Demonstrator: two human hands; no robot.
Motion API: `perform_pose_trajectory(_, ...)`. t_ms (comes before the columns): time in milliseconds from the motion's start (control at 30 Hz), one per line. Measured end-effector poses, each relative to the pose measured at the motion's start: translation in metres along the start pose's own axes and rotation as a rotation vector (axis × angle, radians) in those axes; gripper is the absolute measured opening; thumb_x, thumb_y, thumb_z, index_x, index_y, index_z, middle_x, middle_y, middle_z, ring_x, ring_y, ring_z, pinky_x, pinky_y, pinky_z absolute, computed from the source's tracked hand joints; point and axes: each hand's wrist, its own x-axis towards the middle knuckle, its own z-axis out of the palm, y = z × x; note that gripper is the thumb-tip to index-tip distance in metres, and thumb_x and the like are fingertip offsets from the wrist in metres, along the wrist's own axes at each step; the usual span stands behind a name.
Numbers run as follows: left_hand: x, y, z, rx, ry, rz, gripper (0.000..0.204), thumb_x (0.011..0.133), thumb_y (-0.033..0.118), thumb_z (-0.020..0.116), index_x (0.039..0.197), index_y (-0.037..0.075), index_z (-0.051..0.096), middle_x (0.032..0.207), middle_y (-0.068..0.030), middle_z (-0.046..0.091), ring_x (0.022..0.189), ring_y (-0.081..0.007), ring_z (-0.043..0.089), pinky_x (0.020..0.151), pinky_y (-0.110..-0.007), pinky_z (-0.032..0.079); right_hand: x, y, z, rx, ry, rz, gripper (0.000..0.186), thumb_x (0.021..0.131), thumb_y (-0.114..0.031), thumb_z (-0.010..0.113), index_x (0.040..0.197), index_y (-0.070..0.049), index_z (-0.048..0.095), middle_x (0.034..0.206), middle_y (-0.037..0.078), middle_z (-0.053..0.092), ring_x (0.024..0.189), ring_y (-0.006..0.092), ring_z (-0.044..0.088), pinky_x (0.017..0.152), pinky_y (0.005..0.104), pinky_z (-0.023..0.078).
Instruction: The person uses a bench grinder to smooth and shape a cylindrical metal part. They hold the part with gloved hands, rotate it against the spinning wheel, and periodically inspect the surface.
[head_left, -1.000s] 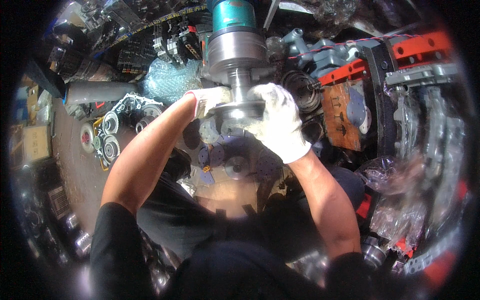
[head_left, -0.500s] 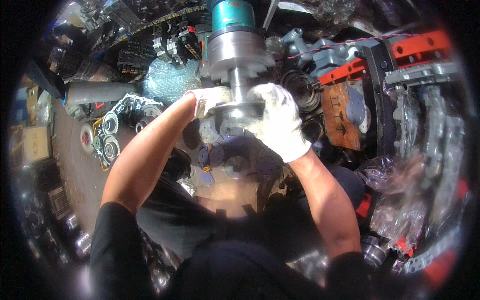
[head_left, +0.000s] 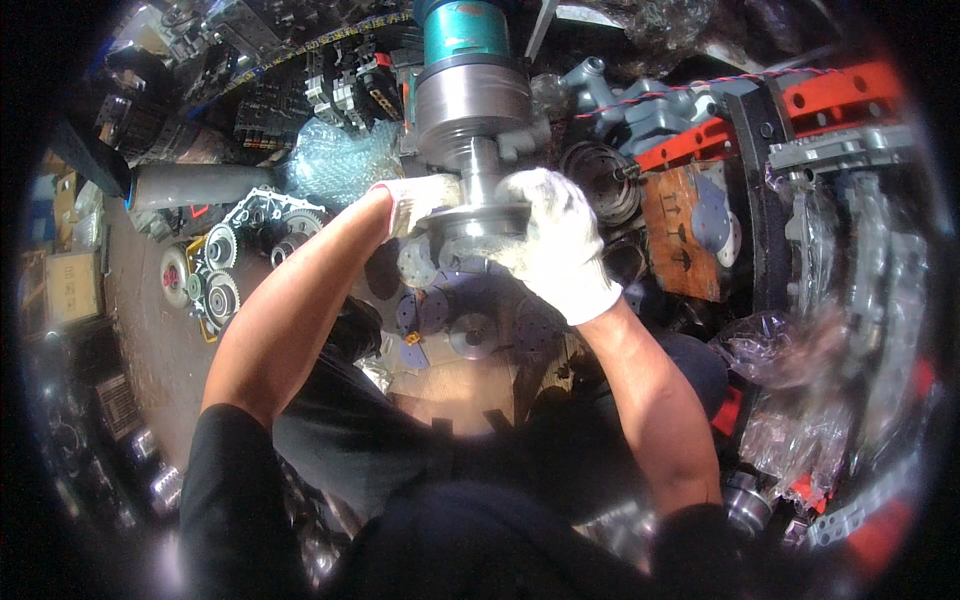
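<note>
A teal cylindrical housing (head_left: pixel 466 32) carries a metal chuck (head_left: pixel 472 95) at the top middle. The chuck's jaws are smeared by motion. Below it, a bright steel shaft (head_left: pixel 481 168) runs into a round metal flange (head_left: pixel 476 219). My left hand (head_left: pixel 424 203), in a white work glove, closes on the flange's left edge; its fingertips are partly hidden. My right hand (head_left: pixel 558 240), gloved likewise, curls its fingers round the flange's right side, with the thumb side under the rim.
Purple-grey discs and a round metal plate (head_left: pixel 474 335) lie below my hands. At left is an open gear housing (head_left: pixel 222 265); bubble wrap (head_left: pixel 343 158) sits behind it. On the right stand a red perforated beam (head_left: pixel 840 92), a brown cardboard piece (head_left: pixel 680 235) and plastic-wrapped metal parts (head_left: pixel 870 270).
The blurred jaws of the chuck show in a different position, so the chuck is turning. Both gloved hands stay in place at the flange.
</note>
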Motion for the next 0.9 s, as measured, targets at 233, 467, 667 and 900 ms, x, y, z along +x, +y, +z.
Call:
perform_pose_trajectory(233, 0.000, 0.001, 0.000, 0.116, 0.003, 0.042, 0.033, 0.103, 0.016, 0.069, 0.134, 0.005, 0.071, 0.115, -0.0040, 0.075, 0.092, -0.0102, 0.068, 0.073, -0.028, 0.057, 0.001, -0.003, -0.003, 0.053, 0.002, 0.066, 0.056, 0.072, -0.029, 0.097, 0.116, -0.010, 0.068, 0.109, 0.012, 0.072, 0.100, 0.0357, 0.072, 0.088, 0.0481, 0.059)
perform_pose_trajectory(467, 0.014, -0.018, -0.005, -0.108, -0.019, 0.094, 0.030, 0.102, 0.016, 0.069, 0.129, 0.004, 0.073, 0.110, -0.0051, 0.076, 0.087, -0.0116, 0.069, 0.068, -0.029, 0.057, -0.001, -0.007, -0.005, 0.090, 0.002, 0.159, 0.053, 0.075, -0.032, 0.098, 0.113, -0.007, 0.071, 0.103, 0.013, 0.075, 0.093, 0.0334, 0.076, 0.081, 0.0445, 0.062)
perform_pose_trajectory(667, 0.012, -0.015, -0.005, 0.007, -0.035, 0.163, 0.030, 0.102, 0.019, 0.071, 0.127, 0.003, 0.074, 0.110, -0.0044, 0.076, 0.090, -0.0126, 0.069, 0.072, -0.031, 0.058, -0.002, -0.006, -0.009, 0.077, -0.059, 0.155, 0.062, 0.076, -0.030, 0.098, 0.123, -0.007, 0.064, 0.106, 0.015, 0.075, 0.096, 0.0371, 0.076, 0.083, 0.0474, 0.062)
perform_pose_trajectory(900, 0.002, 0.000, -0.002, 0.384, -0.009, 0.264, 0.033, 0.101, 0.021, 0.073, 0.129, 0.004, 0.073, 0.112, -0.0038, 0.077, 0.094, -0.0132, 0.069, 0.081, -0.033, 0.059, 0.000, -0.009, -0.013, 0.126, -0.072, 0.154, 0.058, 0.080, -0.033, 0.096, 0.122, -0.006, 0.066, 0.105, 0.016, 0.075, 0.095, 0.0366, 0.076, 0.082, 0.0463, 0.062)
